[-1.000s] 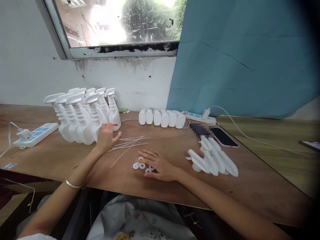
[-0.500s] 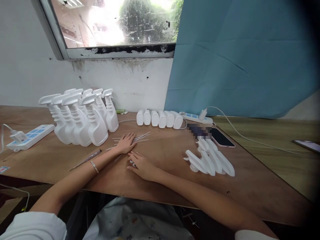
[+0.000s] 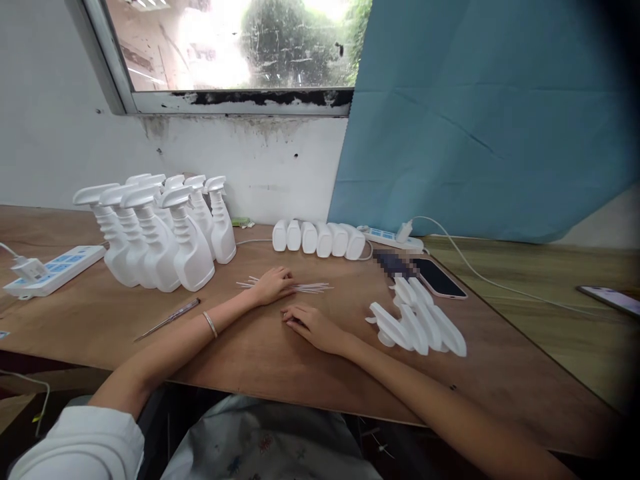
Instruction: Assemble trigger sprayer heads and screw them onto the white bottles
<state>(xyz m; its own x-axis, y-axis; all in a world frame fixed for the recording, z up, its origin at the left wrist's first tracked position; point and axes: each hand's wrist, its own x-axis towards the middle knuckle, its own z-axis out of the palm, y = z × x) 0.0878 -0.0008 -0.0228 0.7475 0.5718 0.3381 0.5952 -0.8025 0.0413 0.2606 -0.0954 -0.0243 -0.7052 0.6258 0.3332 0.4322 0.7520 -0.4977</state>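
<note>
Stretching across the frame's lower half is a brown worktop (image 3: 240, 363). White spray bottles (image 3: 195, 259) stand at the left of the frame. White curved pieces (image 3: 425, 323) lie at the lower right. Near the middle, the right hand (image 3: 311, 326) is curled; I cannot tell if it holds anything. Just above, the left hand (image 3: 273, 285) lies over thin white sticks (image 3: 315, 288); I cannot tell if it grips them.

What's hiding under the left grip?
Thin white sticks pass under the left grip, with ends showing on both sides, on the table. Their middles are covered, so I can't tell whether anything else is there.
</note>
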